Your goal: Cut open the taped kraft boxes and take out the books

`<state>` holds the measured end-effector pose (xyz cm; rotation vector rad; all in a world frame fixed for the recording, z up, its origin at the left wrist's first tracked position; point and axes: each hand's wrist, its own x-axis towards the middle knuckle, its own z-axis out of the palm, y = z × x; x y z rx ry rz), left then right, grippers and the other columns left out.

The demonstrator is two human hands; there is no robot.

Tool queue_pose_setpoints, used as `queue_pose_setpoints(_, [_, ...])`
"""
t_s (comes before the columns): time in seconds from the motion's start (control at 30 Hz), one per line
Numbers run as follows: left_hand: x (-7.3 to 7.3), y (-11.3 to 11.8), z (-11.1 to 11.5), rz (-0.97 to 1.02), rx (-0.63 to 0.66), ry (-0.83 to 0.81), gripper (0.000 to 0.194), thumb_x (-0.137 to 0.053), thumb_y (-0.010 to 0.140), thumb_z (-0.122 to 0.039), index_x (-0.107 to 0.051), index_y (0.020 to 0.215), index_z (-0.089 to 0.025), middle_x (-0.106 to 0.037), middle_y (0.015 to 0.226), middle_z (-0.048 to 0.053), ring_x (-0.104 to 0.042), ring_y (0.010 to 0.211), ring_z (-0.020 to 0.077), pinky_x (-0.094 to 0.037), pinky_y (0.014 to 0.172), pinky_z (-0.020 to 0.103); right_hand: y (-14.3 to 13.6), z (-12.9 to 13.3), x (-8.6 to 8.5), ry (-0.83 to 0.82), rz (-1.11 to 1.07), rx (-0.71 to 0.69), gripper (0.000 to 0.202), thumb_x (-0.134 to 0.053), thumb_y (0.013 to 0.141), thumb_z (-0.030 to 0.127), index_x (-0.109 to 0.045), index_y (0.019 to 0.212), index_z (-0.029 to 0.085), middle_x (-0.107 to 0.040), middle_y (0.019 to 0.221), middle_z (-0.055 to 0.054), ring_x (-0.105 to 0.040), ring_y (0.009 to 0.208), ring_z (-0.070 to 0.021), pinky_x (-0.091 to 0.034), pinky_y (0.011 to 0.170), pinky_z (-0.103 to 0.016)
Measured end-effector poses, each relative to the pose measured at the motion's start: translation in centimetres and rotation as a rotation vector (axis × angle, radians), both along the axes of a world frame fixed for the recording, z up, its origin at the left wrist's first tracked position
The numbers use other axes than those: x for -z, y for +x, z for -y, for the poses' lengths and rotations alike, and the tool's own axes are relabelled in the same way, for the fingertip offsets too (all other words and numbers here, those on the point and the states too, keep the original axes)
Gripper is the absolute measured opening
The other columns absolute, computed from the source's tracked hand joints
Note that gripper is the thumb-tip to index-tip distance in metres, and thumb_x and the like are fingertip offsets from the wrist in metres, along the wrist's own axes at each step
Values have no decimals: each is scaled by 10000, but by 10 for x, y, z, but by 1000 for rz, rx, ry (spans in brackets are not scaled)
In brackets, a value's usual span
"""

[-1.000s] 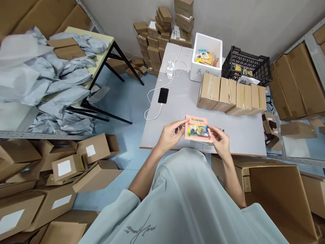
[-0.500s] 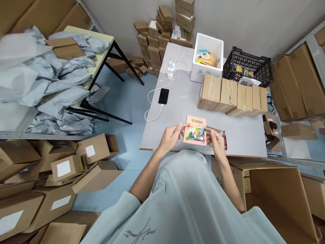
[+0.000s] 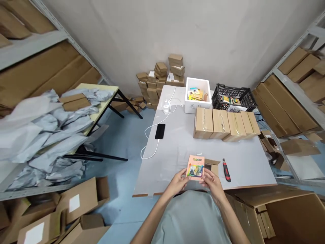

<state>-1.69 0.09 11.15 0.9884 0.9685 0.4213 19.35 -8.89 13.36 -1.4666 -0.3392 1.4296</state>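
Note:
A small pink book (image 3: 195, 167) with a rainbow-framed picture on its cover is held up over the table's front edge. My left hand (image 3: 179, 182) grips its lower left edge, and my right hand (image 3: 211, 180) has hold of the lower right. Both sets of fingers are closed on it. Behind the book and my right hand lies an opened small cardboard box (image 3: 212, 166), partly hidden. A red and black utility knife (image 3: 226, 170) rests on the table to the right of it.
On the grey table (image 3: 175, 142) are a phone (image 3: 160, 131) on a white cable, a row of taped cartons (image 3: 220, 123), a white foam box (image 3: 196, 107) and a black crate (image 3: 235, 96). A big open carton (image 3: 291, 217) stands at lower right. Grey parcels (image 3: 68, 125) cover the left table.
The view has tilted up, so the table sits lower in the picture. My left hand has shifted its hold nearer the book's bottom corner. The opened box shows more.

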Motion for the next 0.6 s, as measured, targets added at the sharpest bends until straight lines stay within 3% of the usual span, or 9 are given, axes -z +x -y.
queue_pose_setpoints(0.1, [-40,29,-77,14,-15,218,801,-903,803,-600,-725,1425,-128,-727,730,6,-600,567,147,-518,572,269,23,-75,-34,142,52,21,794,-1048,676,604,-816,1327,215,-851,1335,-164,-842,828,-250,-685,709,-362])
queue_pose_setpoints(0.17, [-88,54,-139,-8,-172,413,719,-917,796,-554,-753,1362,-142,-804,887,78,-736,753,214,-625,751,340,43,-139,-72,299,115,63,756,-1014,731,572,-804,1373,233,-793,1474,-162,-841,1112,-305,-719,885,-411])
queue_pose_setpoints(0.23, [-142,76,-192,25,-371,617,661,-903,833,-490,-734,1400,-195,-818,1285,158,-787,1181,307,-634,1070,447,61,-196,-113,452,111,119,777,-965,782,553,-745,1473,272,-653,1678,-142,-739,1416,-331,-681,1101,-454])
queue_pose_setpoints(0.3, [-186,87,-225,79,-486,785,633,-848,915,-456,-678,1491,-255,-707,1566,163,-690,1447,339,-560,1236,507,76,-231,-143,532,76,122,745,-908,841,550,-709,1508,281,-624,1708,-135,-662,1532,-315,-622,1211,-464])
queue_pose_setpoints(0.37, [-206,85,-234,107,-542,913,605,-790,976,-412,-633,1549,-297,-614,1693,129,-597,1576,326,-506,1309,511,87,-237,-154,584,67,83,667,-890,872,555,-730,1467,299,-653,1685,-109,-653,1544,-301,-586,1257,-478])
queue_pose_setpoints(0.4, [-205,79,-230,102,-560,958,589,-768,992,-388,-627,1559,-312,-588,1722,110,-565,1610,315,-484,1334,509,92,-230,-151,590,80,55,628,-892,879,562,-752,1433,302,-676,1662,-100,-660,1535,-303,-579,1264,-487])
queue_pose_setpoints(0.47, [-180,64,-207,46,-566,980,545,-740,1001,-360,-652,1537,-317,-576,1735,94,-532,1642,306,-451,1363,516,104,-199,-131,548,134,11,575,-907,877,583,-797,1363,294,-722,1607,-103,-681,1504,-320,-580,1253,-506])
queue_pose_setpoints(0.53, [-131,47,-172,-74,-519,863,483,-746,983,-371,-711,1456,-279,-628,1679,122,-567,1611,331,-466,1348,551,120,-155,-95,432,197,16,568,-918,854,613,-830,1298,269,-768,1533,-133,-717,1445,-340,-599,1209,-519])
queue_pose_setpoints(0.6, [-75,34,-130,-204,-425,606,447,-770,937,-380,-744,1354,-222,-726,1546,172,-673,1495,361,-506,1306,590,139,-106,-53,269,245,100,605,-927,788,661,-847,1216,241,-807,1446,-164,-759,1356,-347,-620,1146,-517])
